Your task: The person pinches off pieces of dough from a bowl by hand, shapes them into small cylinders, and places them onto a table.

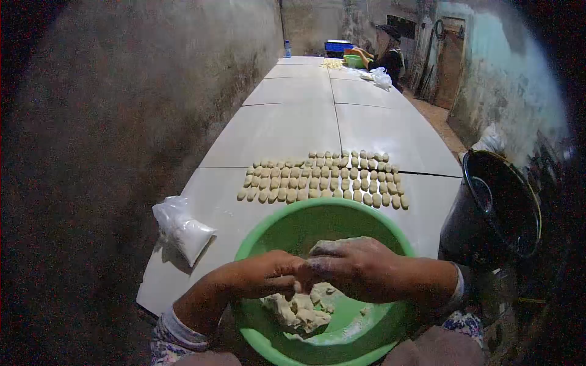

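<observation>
Pale dough [296,314] lies in the green bowl [332,222], under a left hand [271,271] and right hand [360,265] held together; any piece between them is hidden. Shaping appears under way, the next move calling for light, even pressure. Beyond the bowl, dough pieces [301,194] line the tabletop [274,128]; a powder bag [192,235] sits left of it, a bucket [461,229] right.

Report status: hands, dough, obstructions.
Left hand and right hand together above green basin; grip contents hidden. Loose dough in basin. No obstruction seen; shaped pieces outside basin.
</observation>
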Demonstrator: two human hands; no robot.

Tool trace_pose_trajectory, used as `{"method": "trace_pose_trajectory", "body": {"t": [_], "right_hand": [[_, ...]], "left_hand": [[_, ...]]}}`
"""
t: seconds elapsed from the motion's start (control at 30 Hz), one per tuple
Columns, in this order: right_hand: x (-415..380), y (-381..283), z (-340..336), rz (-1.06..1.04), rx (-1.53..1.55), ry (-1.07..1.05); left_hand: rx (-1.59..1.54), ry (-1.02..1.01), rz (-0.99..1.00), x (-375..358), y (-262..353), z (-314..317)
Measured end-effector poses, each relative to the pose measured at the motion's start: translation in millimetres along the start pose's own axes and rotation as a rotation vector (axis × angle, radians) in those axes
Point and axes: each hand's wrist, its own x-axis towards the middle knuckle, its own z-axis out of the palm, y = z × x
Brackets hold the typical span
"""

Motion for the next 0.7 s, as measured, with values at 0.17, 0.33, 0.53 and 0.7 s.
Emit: {"method": "trace_pose_trajectory", "body": {"t": [0.17, 0.33, 0.53, 0.7], "right_hand": [[-3, 4, 2, 0.089, -0.108, 0.025], [-1, -3, 1, -0.004, -0.158, 0.104], [0, -3, 2, 0.003, -0.18, 0.057], [-4, -5, 1, -0.044, -0.276, 0.022]], "left_hand": [[-0.051, 0.123, 0.002, 3, 8, 7], [0.175, 0.107, 0.013, 6, 2, 7], [0.102, 0.103, -0.034, 4, -2, 7], [0.159, 0.083, 0.16, 5, 0, 9]]}}
